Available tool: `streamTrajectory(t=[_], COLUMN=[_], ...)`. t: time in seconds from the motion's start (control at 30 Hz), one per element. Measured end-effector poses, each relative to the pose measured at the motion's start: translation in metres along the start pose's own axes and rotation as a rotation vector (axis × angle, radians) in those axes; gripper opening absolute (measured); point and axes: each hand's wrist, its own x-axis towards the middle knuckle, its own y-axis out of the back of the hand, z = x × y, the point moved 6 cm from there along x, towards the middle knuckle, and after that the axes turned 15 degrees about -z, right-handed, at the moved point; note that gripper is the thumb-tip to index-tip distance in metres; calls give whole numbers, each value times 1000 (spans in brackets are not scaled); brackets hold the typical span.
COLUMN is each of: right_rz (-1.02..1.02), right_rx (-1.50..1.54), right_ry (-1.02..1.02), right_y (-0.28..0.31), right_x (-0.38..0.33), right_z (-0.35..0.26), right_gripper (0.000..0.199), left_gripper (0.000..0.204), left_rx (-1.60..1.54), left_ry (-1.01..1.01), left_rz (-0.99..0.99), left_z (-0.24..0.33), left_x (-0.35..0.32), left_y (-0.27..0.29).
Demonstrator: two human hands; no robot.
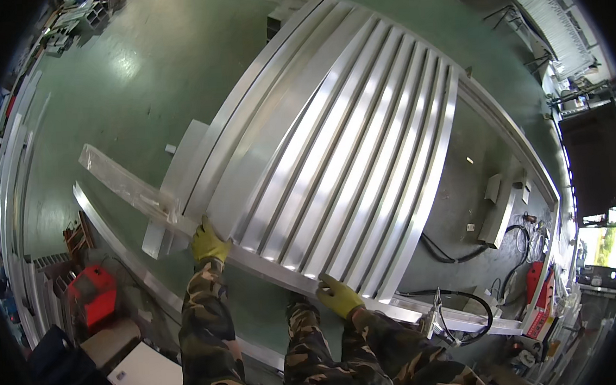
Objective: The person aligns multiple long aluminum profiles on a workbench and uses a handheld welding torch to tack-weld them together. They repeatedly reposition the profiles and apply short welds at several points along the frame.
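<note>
A large frame of silvery metal lies in front of me, with several long parallel slats (351, 144) across it. Wider flat metal strips (263, 100) lie at its left side, one of them slanting against the slats. My left hand (210, 242), in a yellow-green glove, is closed on the near end of a wide strip, by the near rail (274, 265). My gloved right hand (339, 295) rests on the near ends of the slats at that rail. Its fingers look extended, though their undersides are hidden.
A clear-wrapped long piece (120, 179) juts out left of the frame. A red machine (94, 296) stands at lower left beside a white board (146, 379). A metal air tool (432, 319) with a black hose lies at the frame's near right. Metal brackets (496, 216) show inside the frame.
</note>
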Motion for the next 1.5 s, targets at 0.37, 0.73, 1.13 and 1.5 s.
streamTrajectory(t=[0.37, 0.73, 1.13, 1.5], right_rz=[30, 464, 581, 618], right_rx=[712, 1038, 1170, 1029], right_ry=[213, 238, 267, 202], right_y=[41, 104, 111, 147], right_x=[128, 80, 5, -2], right_z=[-83, -33, 20, 68], right_gripper=[108, 71, 55, 58], left_gripper=[119, 107, 108, 83], left_rx=[-28, -734, -512, -540], left_ry=[39, -291, -511, -538], left_rz=[0, -570, -539, -602], left_z=[81, 153, 183, 229], left_x=[-104, -183, -232, -228], left_y=[-46, -109, -156, -186])
